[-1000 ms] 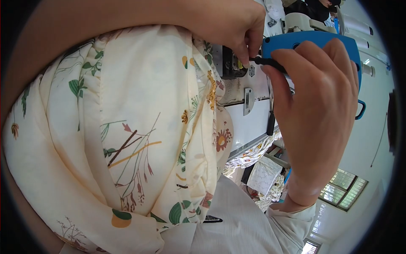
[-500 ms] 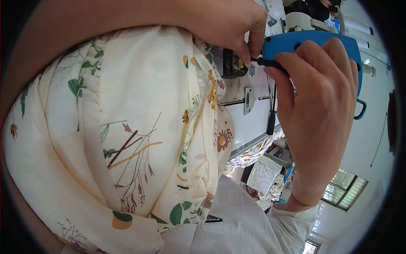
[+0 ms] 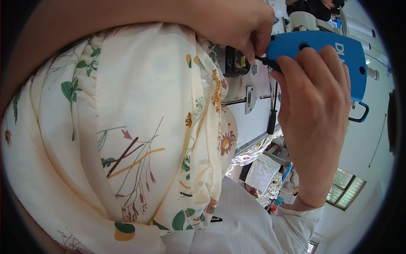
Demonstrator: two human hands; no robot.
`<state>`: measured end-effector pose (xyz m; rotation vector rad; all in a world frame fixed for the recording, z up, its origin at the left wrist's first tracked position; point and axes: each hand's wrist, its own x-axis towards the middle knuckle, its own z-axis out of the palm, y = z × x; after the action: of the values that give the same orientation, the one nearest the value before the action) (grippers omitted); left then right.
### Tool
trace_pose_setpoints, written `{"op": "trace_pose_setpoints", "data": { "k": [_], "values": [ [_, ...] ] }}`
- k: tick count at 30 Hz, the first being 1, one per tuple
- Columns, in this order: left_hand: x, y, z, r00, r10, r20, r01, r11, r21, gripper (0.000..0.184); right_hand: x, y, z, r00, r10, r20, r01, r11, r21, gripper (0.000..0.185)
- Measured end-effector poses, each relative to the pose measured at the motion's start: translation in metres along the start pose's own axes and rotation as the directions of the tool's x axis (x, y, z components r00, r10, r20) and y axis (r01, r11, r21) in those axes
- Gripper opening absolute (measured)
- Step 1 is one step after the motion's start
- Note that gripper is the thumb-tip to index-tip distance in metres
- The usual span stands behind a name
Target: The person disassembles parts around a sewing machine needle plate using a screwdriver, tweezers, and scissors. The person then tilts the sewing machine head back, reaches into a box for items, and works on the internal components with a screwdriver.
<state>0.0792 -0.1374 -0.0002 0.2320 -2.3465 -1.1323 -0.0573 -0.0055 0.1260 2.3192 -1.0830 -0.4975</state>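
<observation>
My right hand point(image 3: 315, 97) is closed round a small black-handled screwdriver point(image 3: 270, 63) in front of the blue sewing machine head point(image 3: 313, 44). Its tip reaches the fingertips of my left hand point(image 3: 249, 29), which are pinched together; what they hold is hidden. Just below them lies the open hook area point(image 3: 237, 62) of the machine bed, dark with a bit of yellow inside. A metal needle plate point(image 3: 250, 100) rests loose on the white table point(image 3: 258, 118). Beside it lies a second screwdriver point(image 3: 272, 120) with a black handle and long shaft.
Cream floral cloth point(image 3: 139, 84) covers my front and fills the left of the view. Beyond the table edge are patterned fabrics point(image 3: 262, 173) in a pile. A blue handle point(image 3: 361, 112) sticks out from the machine. A window point(image 3: 344, 188) is farther off.
The view has shifted slightly, so the machine sits a little farther right. My right hand and the screwdriver have tilted a bit; both hands keep their closed grips.
</observation>
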Motion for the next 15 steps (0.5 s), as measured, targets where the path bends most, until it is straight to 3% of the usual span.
{"op": "trace_pose_setpoints", "data": {
  "k": [3,12,15],
  "values": [
    [-0.012,0.014,0.009,0.98,-0.171,-0.098,0.174,0.984,0.032,0.021,0.002,-0.01,-0.01,1.0,0.005,-0.011,-0.005,1.0,-0.012,0.016],
    [-0.008,0.017,0.008,0.98,-0.195,-0.045,0.198,0.978,0.064,0.024,0.0,-0.005,-0.007,1.0,-0.006,-0.001,0.006,1.0,-0.006,0.016],
    [-0.007,0.007,0.014,0.992,-0.096,-0.084,0.101,0.993,0.055,0.024,0.002,-0.015,-0.015,0.999,-0.02,0.031,0.021,0.999,-0.037,0.016]
  ]
}}
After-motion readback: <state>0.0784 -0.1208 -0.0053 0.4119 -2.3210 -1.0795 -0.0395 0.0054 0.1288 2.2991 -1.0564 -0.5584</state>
